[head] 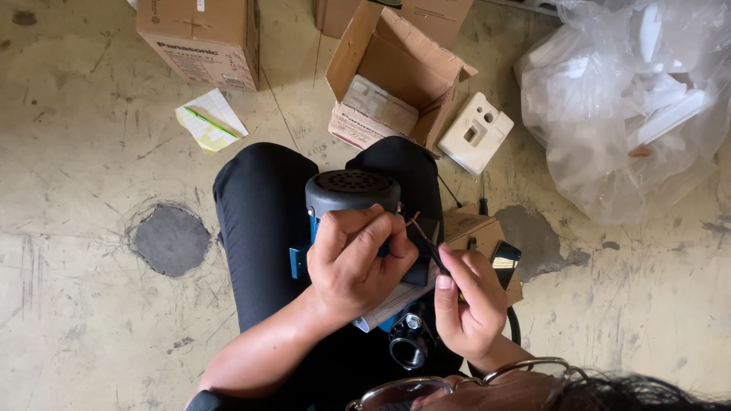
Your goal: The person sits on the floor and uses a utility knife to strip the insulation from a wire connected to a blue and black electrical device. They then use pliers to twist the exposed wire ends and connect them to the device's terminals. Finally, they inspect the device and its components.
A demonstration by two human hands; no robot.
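A small blue and dark grey pump motor with a vented round end cap rests on my lap, between my black-trousered legs. My left hand wraps over the motor body and grips it. My right hand pinches a thin black cable with bare copper strands at its tip, held against the black terminal box on the motor's side. The pump's metal port shows below my hands. A folded white paper sheet lies under the motor.
An open cardboard box with white foam packing stands ahead, a closed carton at upper left. A white foam block, a clear plastic bag of foam, a yellow-white leaflet and a dark phone on a small box lie on the concrete floor.
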